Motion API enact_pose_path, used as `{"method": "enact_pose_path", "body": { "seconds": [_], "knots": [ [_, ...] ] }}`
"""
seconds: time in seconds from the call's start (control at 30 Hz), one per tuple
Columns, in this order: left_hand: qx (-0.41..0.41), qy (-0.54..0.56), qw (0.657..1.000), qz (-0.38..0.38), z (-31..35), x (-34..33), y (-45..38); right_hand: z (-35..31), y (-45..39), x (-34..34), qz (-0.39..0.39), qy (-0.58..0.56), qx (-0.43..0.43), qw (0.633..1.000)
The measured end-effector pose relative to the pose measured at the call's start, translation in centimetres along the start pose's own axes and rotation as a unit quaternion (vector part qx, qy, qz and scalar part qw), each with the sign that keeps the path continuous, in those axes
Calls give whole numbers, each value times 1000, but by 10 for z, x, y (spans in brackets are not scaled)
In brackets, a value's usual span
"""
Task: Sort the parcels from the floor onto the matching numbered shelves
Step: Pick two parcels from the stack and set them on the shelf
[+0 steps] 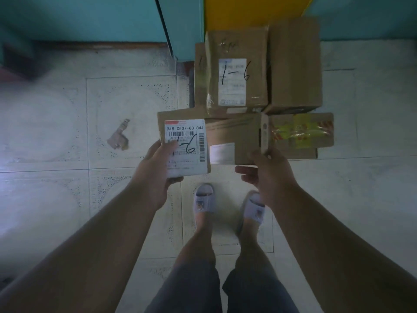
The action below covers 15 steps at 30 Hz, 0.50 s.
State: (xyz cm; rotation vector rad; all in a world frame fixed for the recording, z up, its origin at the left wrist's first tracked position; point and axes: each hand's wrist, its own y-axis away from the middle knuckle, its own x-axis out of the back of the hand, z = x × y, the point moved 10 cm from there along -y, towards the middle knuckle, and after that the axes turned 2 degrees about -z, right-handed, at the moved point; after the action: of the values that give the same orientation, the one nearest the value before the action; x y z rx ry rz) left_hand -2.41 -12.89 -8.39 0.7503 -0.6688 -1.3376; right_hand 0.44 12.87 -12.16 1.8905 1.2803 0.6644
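Tiled floor [56, 132]: five parcels; left hand [155, 175], right hand [268, 172] each hold one.

Cardboard scrap [119, 138] on tiled floor [56, 123]

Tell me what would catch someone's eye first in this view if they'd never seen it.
First, the flat parcel held up at centre, the left hand gripping its labelled end with a handwritten 6, the right hand pinching its other end. Behind it, a stack of cardboard boxes stands on the tiled floor, one marked 1-6.
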Motion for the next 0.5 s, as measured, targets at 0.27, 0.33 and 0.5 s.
{"method": "enact_pose_path", "body": {
  "seconds": [0.27,0.33,0.5],
  "knots": [
    [-47,2,998,-33,70,-43,131,-139,146,66,-79,-192,127,970],
    [-63,-2,996,-58,83,-74,161,-177,181,96,-87,-205,184,957],
    [-105,5,988,-112,115,-172,224,-238,246,193,-38,-200,285,936]
  ]
}}
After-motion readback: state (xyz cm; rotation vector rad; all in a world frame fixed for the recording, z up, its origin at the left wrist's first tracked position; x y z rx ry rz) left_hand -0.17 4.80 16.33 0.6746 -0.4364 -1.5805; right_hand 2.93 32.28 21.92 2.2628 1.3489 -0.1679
